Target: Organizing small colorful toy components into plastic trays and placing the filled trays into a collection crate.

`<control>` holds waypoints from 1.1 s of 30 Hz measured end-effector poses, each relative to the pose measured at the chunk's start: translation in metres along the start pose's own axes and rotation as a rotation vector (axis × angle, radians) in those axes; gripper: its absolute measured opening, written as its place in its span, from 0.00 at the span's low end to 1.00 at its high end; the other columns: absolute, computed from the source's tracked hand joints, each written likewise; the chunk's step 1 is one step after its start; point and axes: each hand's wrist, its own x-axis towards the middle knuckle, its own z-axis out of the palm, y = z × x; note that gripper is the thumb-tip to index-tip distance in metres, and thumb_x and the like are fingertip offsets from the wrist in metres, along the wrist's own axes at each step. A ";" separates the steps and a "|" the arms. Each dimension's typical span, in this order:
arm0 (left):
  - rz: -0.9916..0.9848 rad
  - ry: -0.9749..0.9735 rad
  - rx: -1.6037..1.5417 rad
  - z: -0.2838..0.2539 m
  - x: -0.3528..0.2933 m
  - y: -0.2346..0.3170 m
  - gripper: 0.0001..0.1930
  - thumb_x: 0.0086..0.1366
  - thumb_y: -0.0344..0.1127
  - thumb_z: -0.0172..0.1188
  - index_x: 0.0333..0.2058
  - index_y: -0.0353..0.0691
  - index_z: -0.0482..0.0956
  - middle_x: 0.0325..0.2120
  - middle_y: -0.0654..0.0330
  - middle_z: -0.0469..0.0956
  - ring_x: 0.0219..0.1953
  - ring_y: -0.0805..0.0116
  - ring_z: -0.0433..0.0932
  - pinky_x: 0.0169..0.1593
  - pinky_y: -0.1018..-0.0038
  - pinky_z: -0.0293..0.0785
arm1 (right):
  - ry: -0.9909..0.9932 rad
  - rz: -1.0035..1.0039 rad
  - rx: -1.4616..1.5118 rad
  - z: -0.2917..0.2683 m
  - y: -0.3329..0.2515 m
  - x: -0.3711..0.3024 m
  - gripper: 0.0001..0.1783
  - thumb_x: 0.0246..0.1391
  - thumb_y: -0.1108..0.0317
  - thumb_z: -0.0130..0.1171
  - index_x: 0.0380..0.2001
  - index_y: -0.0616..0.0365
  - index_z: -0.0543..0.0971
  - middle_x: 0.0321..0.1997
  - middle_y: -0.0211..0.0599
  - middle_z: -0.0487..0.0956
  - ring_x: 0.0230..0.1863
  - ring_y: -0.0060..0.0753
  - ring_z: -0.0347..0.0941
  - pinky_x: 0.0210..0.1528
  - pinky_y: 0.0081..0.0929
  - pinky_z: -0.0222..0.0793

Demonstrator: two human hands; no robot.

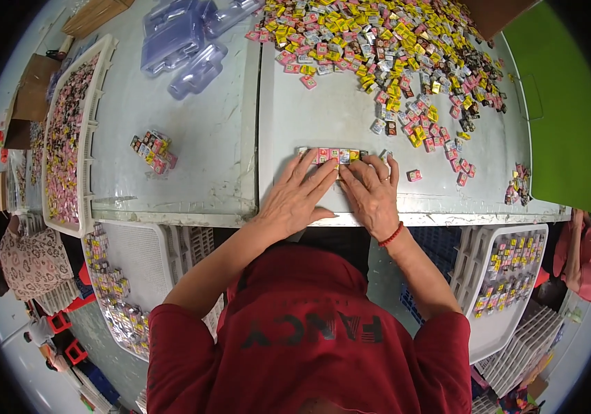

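Observation:
A short row of small coloured boxes (pixel 340 154), pink, white and yellow, lies near the table's front edge between my hands. My left hand (pixel 295 196) rests over its left part, fingers stretched out and thumb held apart on the table side. My right hand (pixel 372 195), wearing a ring and a red beaded bracelet, has its fingers bent about the row's right part. Parts of the row are hidden under my fingers. A single pink box (pixel 414 175) lies just right of my right hand.
Loose small boxes (pixel 392 41) spread in a heap across the far right. A stacked bundle (pixel 154 151) and clear plastic trays (pixel 199 69) lie to the left. A white crate (pixel 87 183) of boxes stands at the far left; a green panel (pixel 561 117) bounds the right. People sit at both sides.

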 end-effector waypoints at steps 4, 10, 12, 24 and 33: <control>-0.036 -0.099 0.034 -0.006 0.006 0.000 0.42 0.51 0.52 0.65 0.60 0.34 0.62 0.64 0.56 0.57 0.67 0.49 0.49 0.67 0.52 0.47 | -0.018 0.042 0.085 -0.007 0.003 0.003 0.22 0.42 0.70 0.66 0.45 0.53 0.78 0.47 0.34 0.73 0.53 0.41 0.66 0.62 0.51 0.51; -0.199 0.307 -0.268 -0.018 -0.002 -0.026 0.34 0.56 0.38 0.65 0.60 0.36 0.62 0.62 0.54 0.61 0.63 0.52 0.60 0.64 0.62 0.58 | 0.135 0.135 0.093 -0.025 0.014 0.004 0.17 0.43 0.80 0.62 0.40 0.58 0.79 0.44 0.38 0.74 0.49 0.44 0.69 0.52 0.38 0.63; -0.242 0.385 -0.202 -0.021 -0.009 -0.041 0.21 0.57 0.31 0.63 0.50 0.36 0.70 0.50 0.54 0.70 0.52 0.54 0.69 0.53 0.65 0.68 | 0.123 0.123 0.063 -0.026 0.015 0.002 0.18 0.42 0.80 0.62 0.40 0.58 0.79 0.44 0.37 0.74 0.48 0.44 0.69 0.51 0.38 0.63; -0.010 0.414 -0.033 -0.007 0.012 -0.047 0.13 0.50 0.25 0.64 0.37 0.34 0.79 0.38 0.60 0.77 0.41 0.61 0.75 0.45 0.69 0.73 | -0.007 0.057 -0.027 0.004 -0.016 0.010 0.18 0.45 0.69 0.66 0.43 0.51 0.80 0.46 0.32 0.74 0.54 0.40 0.66 0.59 0.50 0.54; -0.105 0.449 -0.137 -0.014 0.013 -0.046 0.11 0.53 0.27 0.65 0.37 0.35 0.80 0.38 0.57 0.78 0.40 0.58 0.76 0.45 0.68 0.74 | -0.008 0.056 -0.027 -0.005 -0.016 0.009 0.19 0.45 0.71 0.65 0.44 0.52 0.79 0.48 0.31 0.74 0.55 0.39 0.66 0.61 0.50 0.53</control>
